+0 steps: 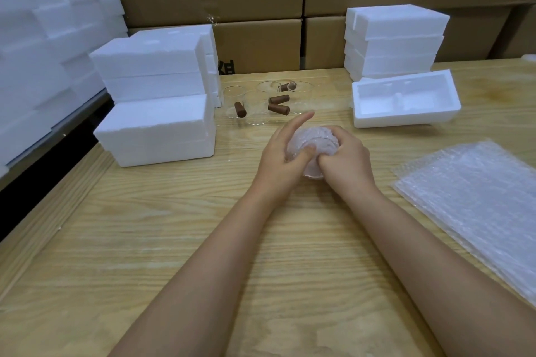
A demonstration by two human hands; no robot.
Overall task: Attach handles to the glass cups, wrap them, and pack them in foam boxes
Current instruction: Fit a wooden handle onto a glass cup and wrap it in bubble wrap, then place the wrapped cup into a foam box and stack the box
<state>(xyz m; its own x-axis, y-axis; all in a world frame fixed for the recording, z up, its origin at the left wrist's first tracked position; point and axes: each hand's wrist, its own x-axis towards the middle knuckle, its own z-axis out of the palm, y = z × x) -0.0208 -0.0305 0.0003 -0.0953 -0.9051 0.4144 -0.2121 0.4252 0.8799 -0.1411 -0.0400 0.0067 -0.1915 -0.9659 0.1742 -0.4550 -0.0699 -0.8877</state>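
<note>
A glass cup wrapped in bubble wrap lies on its side between my hands at the middle of the table. My left hand holds its left side, thumb pressed on the wrap and fingers stretched over the top. My right hand grips its right side with curled fingers. Behind them stand several bare glass cups with brown wooden handles. An open foam box lies to the right, its cavity empty.
Closed foam boxes are stacked at the left and back right. A pile of bubble wrap sheets lies at the right. Cardboard cartons line the back of the wooden table.
</note>
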